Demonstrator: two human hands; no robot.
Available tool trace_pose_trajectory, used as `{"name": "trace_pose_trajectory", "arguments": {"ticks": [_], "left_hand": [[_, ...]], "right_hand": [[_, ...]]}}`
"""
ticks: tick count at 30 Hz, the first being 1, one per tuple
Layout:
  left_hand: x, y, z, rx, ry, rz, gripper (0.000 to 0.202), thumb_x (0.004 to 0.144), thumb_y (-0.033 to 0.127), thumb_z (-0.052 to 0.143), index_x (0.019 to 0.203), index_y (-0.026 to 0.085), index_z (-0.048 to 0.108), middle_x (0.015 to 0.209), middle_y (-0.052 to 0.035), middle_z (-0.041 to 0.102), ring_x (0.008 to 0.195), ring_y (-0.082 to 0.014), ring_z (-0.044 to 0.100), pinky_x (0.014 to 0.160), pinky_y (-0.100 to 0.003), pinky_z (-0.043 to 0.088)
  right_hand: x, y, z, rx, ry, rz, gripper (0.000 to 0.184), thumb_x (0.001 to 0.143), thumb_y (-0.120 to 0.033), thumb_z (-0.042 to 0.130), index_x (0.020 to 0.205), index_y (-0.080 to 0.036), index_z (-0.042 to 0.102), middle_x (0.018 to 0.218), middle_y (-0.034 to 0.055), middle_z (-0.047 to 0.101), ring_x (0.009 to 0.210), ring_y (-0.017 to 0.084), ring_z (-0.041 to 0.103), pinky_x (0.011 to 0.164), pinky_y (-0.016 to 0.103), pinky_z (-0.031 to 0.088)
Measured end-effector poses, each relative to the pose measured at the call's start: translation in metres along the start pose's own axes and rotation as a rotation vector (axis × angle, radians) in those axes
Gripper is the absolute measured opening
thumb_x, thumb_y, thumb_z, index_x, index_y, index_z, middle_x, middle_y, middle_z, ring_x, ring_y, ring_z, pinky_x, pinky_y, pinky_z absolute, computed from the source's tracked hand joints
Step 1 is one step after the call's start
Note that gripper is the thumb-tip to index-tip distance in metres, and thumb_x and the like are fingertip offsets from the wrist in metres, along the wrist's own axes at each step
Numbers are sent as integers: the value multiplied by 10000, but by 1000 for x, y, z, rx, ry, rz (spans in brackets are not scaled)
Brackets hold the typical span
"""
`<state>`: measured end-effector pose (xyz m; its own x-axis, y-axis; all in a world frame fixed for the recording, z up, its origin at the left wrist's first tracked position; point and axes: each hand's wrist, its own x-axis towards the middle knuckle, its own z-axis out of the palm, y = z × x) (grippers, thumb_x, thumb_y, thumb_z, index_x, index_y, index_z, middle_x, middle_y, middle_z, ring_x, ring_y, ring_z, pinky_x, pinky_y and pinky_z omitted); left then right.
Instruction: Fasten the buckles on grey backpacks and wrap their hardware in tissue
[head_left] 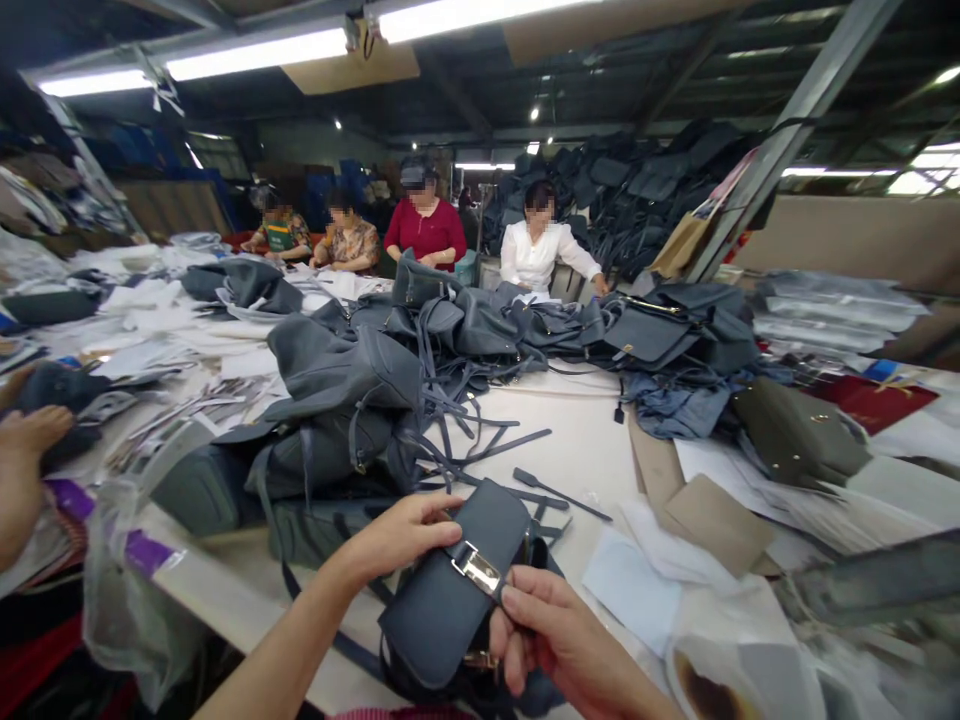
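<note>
Slate-blue leather flap handbag (pixel 442 600), raised between both hands just above the near edge of the long white work table (pixel 540 430). Beyond the table's far end, a dark mound of grey-blue leather bags (pixel 622 190), piled high under strip lights. Along the table's far side, four seated workers, among them one in a red top (pixel 425 228) and one in a white shirt (pixel 534 255). On the table's middle, a large heap of grey-blue leather backpacks (pixel 345 400), with loose straps (pixel 487 440) trailing toward the near edge. Right of that heap on the table, an olive-green leather bag (pixel 795 435) on scattered paper, beside tan cardboard sheets (pixel 712 525). Past the table's near left corner, a co-worker's hand (pixel 26 440), well apart from the handbag.

As far as the view shows: bags looking whole, with straps and metal fittings on; heaps large and unsorted.

At the table's near edge, left hand (pixel 401 535) closed around the handbag's upper edge, fingers spread across the flap; right hand (pixel 551 630) curled narrow on the lower side. Between them, a gold-coloured metal buckle (pixel 476 568), fastened on the flap.
</note>
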<state>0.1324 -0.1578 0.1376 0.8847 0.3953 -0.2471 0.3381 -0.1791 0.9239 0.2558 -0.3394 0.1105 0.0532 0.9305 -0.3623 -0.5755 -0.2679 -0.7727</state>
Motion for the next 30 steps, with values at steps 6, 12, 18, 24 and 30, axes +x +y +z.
{"name": "trace_pose_trajectory", "arguments": {"ticks": [6, 12, 18, 24, 30], "left_hand": [[-43, 6, 36, 451, 396, 535, 241, 878, 108, 496, 985, 220, 681, 1067, -82, 634, 1025, -208, 580, 891, -343, 488], [-63, 10, 53, 224, 319, 498, 245, 912, 113, 456, 1064, 220, 616, 1016, -55, 609, 935, -160, 593, 825, -264, 491], [-54, 24, 36, 85, 225, 350, 188, 910, 129, 483, 905, 209, 653, 921, -25, 589, 887, -150, 580, 818, -256, 451], [-50, 33, 29, 80, 60, 350, 225, 909, 122, 470, 945, 216, 672, 965, -30, 583, 927, -155, 575, 847, -270, 440], [-30, 44, 26, 133, -124, 338, 179, 835, 64, 562, 832, 191, 689, 871, -8, 591, 852, -142, 570, 798, -251, 428]], "right_hand": [[-5, 11, 5, 101, 23, -13, 357, 766, -487, 655, 751, -148, 546, 546, 26, 680, 314, 67, 519, 354, 151, 283], [-17, 0, 16, -176, 24, -49, 417, 820, -550, 590, 803, -134, 580, 640, 30, 687, 417, 74, 577, 436, 166, 362], [-20, -4, 19, -294, 71, -31, 453, 805, -622, 535, 770, -171, 529, 534, -21, 599, 397, 80, 512, 443, 188, 363], [-21, -11, 20, -389, 57, -51, 378, 808, -558, 499, 702, -195, 494, 439, -93, 402, 390, 59, 307, 419, 189, 240], [-27, -26, 20, -583, 59, -152, 262, 814, -370, 448, 609, -215, 400, 535, -79, 302, 488, 76, 255, 480, 203, 281]]}}
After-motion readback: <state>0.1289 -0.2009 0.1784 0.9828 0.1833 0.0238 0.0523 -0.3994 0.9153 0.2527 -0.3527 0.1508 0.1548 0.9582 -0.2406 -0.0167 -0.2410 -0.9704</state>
